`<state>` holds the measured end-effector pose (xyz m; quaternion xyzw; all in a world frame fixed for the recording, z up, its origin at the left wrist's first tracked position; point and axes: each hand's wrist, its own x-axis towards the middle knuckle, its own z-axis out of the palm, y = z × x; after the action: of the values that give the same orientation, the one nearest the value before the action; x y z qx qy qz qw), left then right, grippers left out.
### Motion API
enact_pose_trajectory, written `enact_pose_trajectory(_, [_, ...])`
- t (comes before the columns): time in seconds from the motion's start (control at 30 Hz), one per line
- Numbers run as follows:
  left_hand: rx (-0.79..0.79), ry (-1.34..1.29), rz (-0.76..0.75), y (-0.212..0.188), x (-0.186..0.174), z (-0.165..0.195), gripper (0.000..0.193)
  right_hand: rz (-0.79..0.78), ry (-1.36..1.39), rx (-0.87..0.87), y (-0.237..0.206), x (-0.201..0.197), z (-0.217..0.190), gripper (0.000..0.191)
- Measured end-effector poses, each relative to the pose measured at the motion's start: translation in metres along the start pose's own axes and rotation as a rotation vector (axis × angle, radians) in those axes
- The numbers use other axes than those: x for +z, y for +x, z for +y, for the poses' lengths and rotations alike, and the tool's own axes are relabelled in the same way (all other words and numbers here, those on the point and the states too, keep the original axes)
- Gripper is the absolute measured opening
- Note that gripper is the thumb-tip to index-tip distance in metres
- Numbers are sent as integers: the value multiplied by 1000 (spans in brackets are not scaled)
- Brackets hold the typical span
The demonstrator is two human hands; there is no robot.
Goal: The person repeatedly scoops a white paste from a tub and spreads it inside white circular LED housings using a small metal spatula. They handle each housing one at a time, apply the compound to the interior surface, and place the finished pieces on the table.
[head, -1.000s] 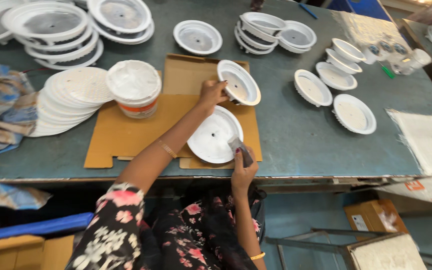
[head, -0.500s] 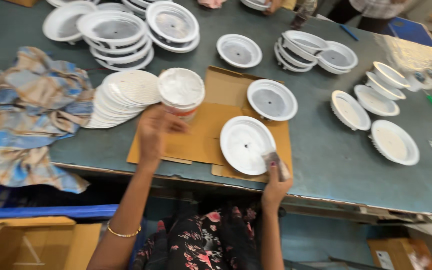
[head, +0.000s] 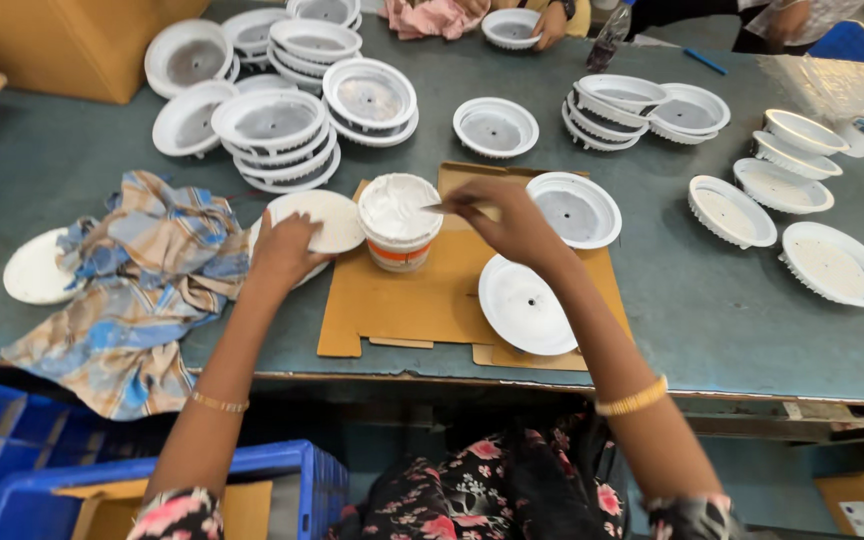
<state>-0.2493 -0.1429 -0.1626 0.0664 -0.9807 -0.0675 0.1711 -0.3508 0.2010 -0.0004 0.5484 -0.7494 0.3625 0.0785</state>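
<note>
Left hand rests palm-down on the top white disc of a stack near the tabletop's front edge, left of centre; fingers spread apart and flat on the disc, not clamped.

Right hand hovers over the rim of the white paste tub; fingers pinched together on a thin stick whose tip reaches over the paste. Tub has an orange band & stands on the cardboard sheet, touching the disc stack on its left.

On the same cardboard: one white round housing at the rear right corner, hollow side up; one white domed cover at the front right, partly under the right forearm.

Patterned cloth lies at the front left, w/ a single white disc beside it toward the left edge. Stacks of housings fill the rear left; more housings sit toward the right edge. Another person's hand holds a housing at the rear edge.
</note>
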Motion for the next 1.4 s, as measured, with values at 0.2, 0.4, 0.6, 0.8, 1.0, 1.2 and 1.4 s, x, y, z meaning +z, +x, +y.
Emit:
enact_pose_trajectory(0.2, [165, -199, 281, -47, -52, -5, 25, -565, -104, 20, 98, 41, 42, 16])
enact_pose_trajectory(0.4, [-163, -542, 472, -115, -116, 27, 20, -897, -348, 54, 133, 69, 61, 28])
enact_pose_trajectory(0.6, [-844, -1825, 436, -155, -103, 65, 43, -864, -245, 151, 142, 61, 64, 35])
enact_pose_trajectory(0.8, [-902, -2460, 302, -158, -53, 126, 45, -528, -183, 26, 133, 56, 85, 52])
enact_pose_trajectory(1.0, [-462, -2912, 149, -148, -52, 129, 57, -262, -98, 324, 103, 47, 101, 58])
enact_pose_trajectory(1.2, [-328, -2955, 161, -147, -54, 120, 77, -82, 168, 520, 60, 41, 101, 53])
enact_pose_trajectory(1.4, [-506, -2698, 348, -138, -48, 129, 73, 131, 161, 421, 19, 58, 72, 39])
